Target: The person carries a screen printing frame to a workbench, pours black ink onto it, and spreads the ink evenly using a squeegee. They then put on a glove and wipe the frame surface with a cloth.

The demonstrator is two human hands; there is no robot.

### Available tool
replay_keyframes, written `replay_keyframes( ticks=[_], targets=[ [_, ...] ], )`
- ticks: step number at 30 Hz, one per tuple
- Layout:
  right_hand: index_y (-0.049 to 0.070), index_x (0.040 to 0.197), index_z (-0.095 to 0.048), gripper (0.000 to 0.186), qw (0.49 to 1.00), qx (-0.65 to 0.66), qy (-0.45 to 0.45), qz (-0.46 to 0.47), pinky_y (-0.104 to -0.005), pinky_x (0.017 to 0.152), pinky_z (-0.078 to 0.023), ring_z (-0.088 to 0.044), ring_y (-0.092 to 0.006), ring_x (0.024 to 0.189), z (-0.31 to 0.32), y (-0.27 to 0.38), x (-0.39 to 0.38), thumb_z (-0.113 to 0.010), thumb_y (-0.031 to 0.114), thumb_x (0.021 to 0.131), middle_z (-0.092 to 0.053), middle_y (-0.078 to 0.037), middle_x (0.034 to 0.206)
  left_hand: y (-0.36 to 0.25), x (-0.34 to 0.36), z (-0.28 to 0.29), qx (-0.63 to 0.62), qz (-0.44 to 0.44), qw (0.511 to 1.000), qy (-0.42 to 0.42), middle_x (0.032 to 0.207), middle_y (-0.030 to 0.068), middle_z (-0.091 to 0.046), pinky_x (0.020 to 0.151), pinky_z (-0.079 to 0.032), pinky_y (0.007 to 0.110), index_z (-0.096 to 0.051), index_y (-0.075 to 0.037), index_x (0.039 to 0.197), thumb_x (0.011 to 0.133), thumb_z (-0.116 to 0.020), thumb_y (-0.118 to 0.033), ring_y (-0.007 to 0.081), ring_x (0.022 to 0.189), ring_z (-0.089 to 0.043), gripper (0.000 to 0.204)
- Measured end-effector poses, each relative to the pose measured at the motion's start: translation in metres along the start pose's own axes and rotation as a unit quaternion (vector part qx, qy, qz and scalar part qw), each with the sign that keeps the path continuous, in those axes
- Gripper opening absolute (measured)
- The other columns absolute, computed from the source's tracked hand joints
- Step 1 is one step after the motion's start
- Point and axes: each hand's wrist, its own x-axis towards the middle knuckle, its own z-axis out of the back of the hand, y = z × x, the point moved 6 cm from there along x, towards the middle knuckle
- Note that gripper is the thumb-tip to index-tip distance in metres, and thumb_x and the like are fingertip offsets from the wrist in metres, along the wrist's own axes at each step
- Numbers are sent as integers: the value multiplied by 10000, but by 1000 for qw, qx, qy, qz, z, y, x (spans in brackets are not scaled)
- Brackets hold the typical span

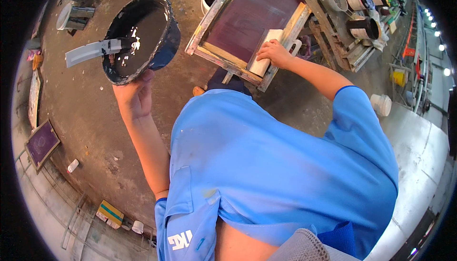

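Blue shirt cloth [281, 151] is being shown nearest in the head view. Beyond it, a dark bucket [167, 54] with a grey paddle [90, 51] across its rim is being held up, tilted, by the left hand [135, 94], its partly hidden grip closed on the underside. On a framed purple screen [254, 9], a pale bar [259, 67] is being clasped by the right hand [274, 53], fingers bent over it.

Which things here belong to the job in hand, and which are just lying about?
In use:
bucket, in the left hand
spatula, in the bucket
block, in the right hand
framed screen, below the block

Apparently lying about:
bottle
yellow box
white tub
framed panel, far left
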Motion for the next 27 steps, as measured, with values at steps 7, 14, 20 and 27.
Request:
replay_keyframes(
  ticks=[7,14,20,27],
  targets=[
    [210,978,-710,428,997,19,29,-71,-390,970,-330,-515,-180,1148,-1,8,-54,-627,-71,667,-652,57,1162,3,-6,-12,-18,2,1000,21,1260,90,-570,894,-505,353,-460,-75,1346,620,-702,180,228,1139,-579,807],
    [218,895,-734,288,987,-62,130,-75,-389,928,-360,-579,-179,1018,-6,5,-12,-706,88,640,-679,59,898,9,-8,-4,-33,1,999,18,1269,96,-569,893,-508,364,-453,-64,1354,621,-706,166,238,1140,-583,809],
    [183,887,-751,253,936,-109,314,-117,-444,791,-467,-688,-240,886,-51,-22,78,-678,90,664,-725,-38,897,6,-12,-1,-8,-10,1000,5,1272,92,-562,858,-538,352,-433,-77,1376,627,-683,167,237,1152,-574,826],
    [82,809,-745,236,845,-36,519,-126,-455,665,-517,-685,-256,785,-60,-36,111,-651,70,593,-719,-117,812,13,-31,15,15,21,999,-39,1265,88,-563,853,-550,367,-464,-80,1336,622,-719,153,227,1122,-594,794]
  ],
)
